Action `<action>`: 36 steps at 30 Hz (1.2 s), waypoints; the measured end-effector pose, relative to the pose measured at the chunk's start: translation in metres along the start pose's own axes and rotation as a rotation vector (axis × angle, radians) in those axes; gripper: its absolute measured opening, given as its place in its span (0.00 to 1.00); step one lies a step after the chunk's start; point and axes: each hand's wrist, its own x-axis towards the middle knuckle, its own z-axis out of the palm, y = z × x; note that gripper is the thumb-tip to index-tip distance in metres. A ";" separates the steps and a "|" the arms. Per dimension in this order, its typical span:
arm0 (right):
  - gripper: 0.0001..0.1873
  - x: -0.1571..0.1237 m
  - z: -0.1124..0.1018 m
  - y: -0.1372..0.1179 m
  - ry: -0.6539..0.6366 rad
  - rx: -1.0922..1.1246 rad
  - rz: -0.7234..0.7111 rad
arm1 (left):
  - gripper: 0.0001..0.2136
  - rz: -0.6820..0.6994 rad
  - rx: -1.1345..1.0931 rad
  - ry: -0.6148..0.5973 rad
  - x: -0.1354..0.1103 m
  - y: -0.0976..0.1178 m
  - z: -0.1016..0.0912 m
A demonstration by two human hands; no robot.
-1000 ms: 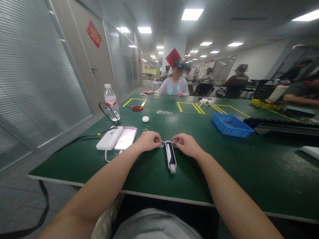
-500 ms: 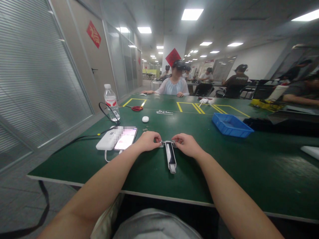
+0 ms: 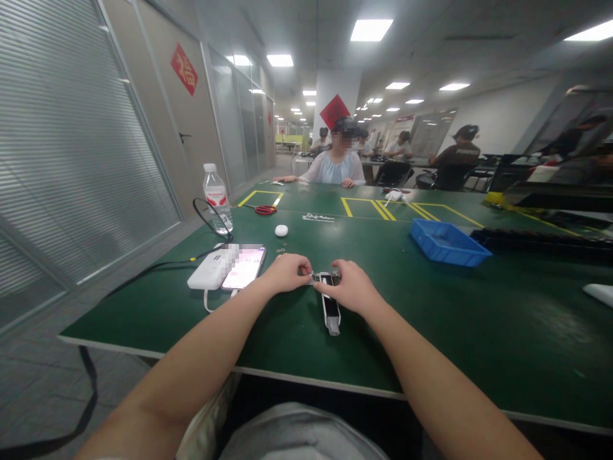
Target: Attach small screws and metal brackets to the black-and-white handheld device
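Head view has your left hand [image 3: 287,273] and right hand [image 3: 351,287] meeting over the far end of the long black-and-white device [image 3: 330,306], which lies flat on the green table [image 3: 431,319] pointing back at you. Left fingers are pinched on a small silvery piece at that far end, and the right hand is curled over the end itself, thumb along its side, probably to keep it from skidding while the other hand fiddles (can't make out what the tiny piece is, too small).

Everything else, going by the device: just to its left sit the phone [image 3: 244,267] and a white power bank [image 3: 208,273], touching each other, cable trailing off the table edge. Beyond those, further left, a water bottle [image 3: 218,199]. Straight past the device is a little white puck [image 3: 281,230], then red-handled scissors [image 3: 265,209] by the yellow tape marks. Off to its right and well apart, a blue tray [image 3: 447,243].

Room's a long office floor with ceiling panel lights and a glass wall with blinds on the left. A person [image 3: 338,165] sits across the table, and others work at benches behind.
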 end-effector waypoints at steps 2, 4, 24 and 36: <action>0.36 -0.002 0.001 -0.003 -0.005 0.003 0.031 | 0.07 0.003 -0.003 0.004 0.000 0.000 0.000; 0.39 -0.003 0.001 -0.005 -0.004 0.010 0.067 | 0.07 0.007 -0.003 0.007 0.000 -0.001 0.001; 0.53 -0.004 0.004 -0.014 0.008 0.103 0.201 | 0.06 0.046 -0.020 0.011 0.001 0.001 0.003; 0.49 0.007 0.009 0.003 0.105 0.281 0.240 | 0.05 0.068 0.003 0.103 -0.002 0.009 0.005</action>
